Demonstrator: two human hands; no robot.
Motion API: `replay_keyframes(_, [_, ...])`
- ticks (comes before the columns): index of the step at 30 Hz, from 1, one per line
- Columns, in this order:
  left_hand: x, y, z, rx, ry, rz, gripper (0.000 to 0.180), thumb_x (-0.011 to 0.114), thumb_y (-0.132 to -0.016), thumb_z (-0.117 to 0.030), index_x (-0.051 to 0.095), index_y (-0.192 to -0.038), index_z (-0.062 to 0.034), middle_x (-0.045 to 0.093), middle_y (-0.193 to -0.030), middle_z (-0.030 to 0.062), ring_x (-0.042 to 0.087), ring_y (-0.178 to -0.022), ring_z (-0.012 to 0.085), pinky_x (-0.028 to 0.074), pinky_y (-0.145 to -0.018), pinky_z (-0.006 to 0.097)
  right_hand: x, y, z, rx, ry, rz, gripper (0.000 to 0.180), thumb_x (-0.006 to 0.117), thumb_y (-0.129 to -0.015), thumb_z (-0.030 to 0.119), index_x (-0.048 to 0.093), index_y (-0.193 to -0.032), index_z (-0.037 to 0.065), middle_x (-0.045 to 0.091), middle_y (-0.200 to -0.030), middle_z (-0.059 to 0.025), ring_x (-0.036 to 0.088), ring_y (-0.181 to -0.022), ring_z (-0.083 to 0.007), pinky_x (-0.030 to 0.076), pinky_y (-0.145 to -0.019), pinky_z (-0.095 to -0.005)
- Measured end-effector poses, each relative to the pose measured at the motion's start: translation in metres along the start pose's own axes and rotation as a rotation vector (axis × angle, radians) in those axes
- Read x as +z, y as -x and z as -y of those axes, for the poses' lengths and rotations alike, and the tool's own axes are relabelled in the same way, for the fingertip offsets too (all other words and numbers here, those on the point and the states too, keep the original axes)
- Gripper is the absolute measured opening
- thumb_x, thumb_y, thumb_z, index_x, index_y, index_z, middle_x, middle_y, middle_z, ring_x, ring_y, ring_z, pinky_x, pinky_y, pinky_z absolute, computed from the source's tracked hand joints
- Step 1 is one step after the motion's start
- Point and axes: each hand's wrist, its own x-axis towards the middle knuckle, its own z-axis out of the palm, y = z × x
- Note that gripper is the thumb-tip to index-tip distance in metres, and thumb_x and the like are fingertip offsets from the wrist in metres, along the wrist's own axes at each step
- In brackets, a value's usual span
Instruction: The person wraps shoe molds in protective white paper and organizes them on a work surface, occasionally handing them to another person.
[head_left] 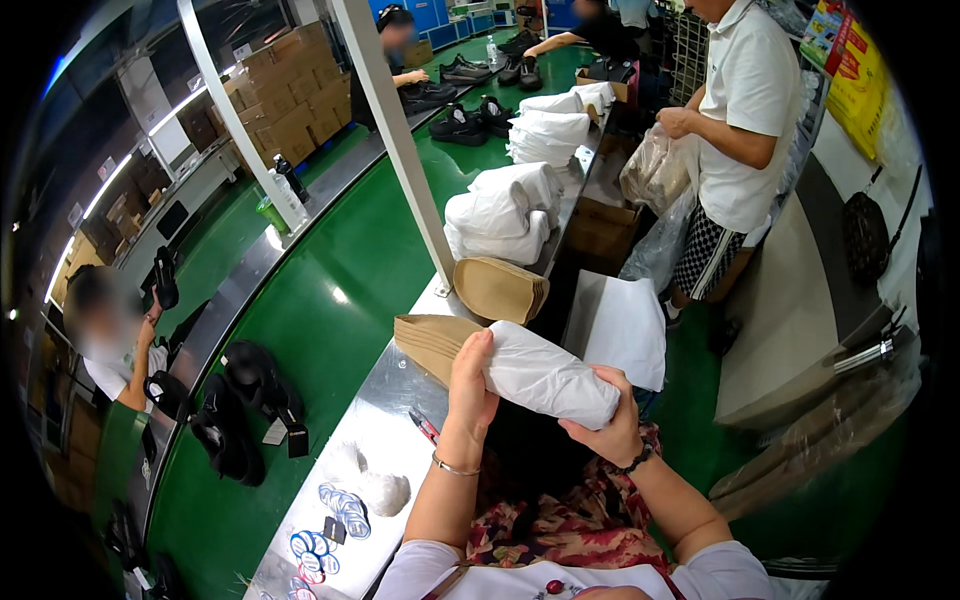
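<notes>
Both my hands hold one bundle wrapped in white tissue paper [545, 375] above the metal table edge. My left hand [470, 385] grips its left end, thumb up against the paper. My right hand [610, 425] cups the right end from below, with a dark bead bracelet at the wrist. Just behind the bundle a stack of tan insoles [430, 340] lies on the steel table [380, 420]. A second tan stack [498, 288] sits a little farther back.
White wrapped bundles [500, 215] pile along the table's far part. A green conveyor [320, 290] carries black shoes [235, 405]. A loose white paper sheet [620, 325] lies right. A person in a white shirt [740, 130] stands right, holding a plastic bag. A red pen [423, 425] and tape rolls [335, 510] lie near.
</notes>
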Motion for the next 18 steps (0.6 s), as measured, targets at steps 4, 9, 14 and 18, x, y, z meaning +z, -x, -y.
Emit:
replay_keyframes(4, [0.039,0.006,-0.012,-0.063,0.161,0.009,0.037,0.048,-0.086,-0.028,0.058,-0.097,0.0056,0.062,-0.095,0.0147,0.059,-0.088,0.0241,0.046,-0.081,0.035,0.005,0.004,0.001,0.294,-0.301,-0.015,0.076,0.081,-0.062,0.012,0.034,-0.121,0.002,0.045,-0.115,-0.0133,0.049,-0.103,-0.0213,0.042,-0.088,-0.0335])
replay_keyframes(9, [0.027,-0.004,-0.004,0.085,-0.103,-0.114,0.040,0.046,-0.081,-0.028,0.058,-0.093,0.0074,0.062,-0.095,0.0178,0.058,-0.088,0.0275,0.045,-0.083,0.037,0.016,0.006,-0.020,0.407,-0.420,0.081,0.083,0.080,-0.064,0.012,0.027,-0.127,0.002,0.043,-0.118,-0.0101,0.043,-0.110,-0.0169,0.038,-0.093,-0.0315])
replay_keyframes(14, [0.030,-0.003,-0.015,0.047,0.032,-0.079,0.042,0.046,-0.081,-0.028,0.058,-0.097,0.0087,0.061,-0.099,0.0176,0.057,-0.092,0.0268,0.044,-0.086,0.037,0.008,-0.006,-0.007,0.382,-0.400,0.116,0.084,0.082,-0.062,0.012,0.029,-0.127,0.002,0.046,-0.117,-0.0107,0.046,-0.108,-0.0175,0.039,-0.093,-0.0316])
replay_keyframes(18, [0.036,-0.001,-0.021,-0.002,0.064,-0.002,0.050,0.041,-0.090,-0.037,0.057,-0.105,0.0076,0.057,-0.111,0.0160,0.053,-0.104,0.0235,0.040,-0.092,0.034,-0.001,-0.025,-0.014,0.359,-0.414,0.088,0.080,0.081,-0.063,0.010,0.033,-0.125,0.003,0.049,-0.115,-0.0079,0.048,-0.106,-0.0167,0.040,-0.092,-0.0315])
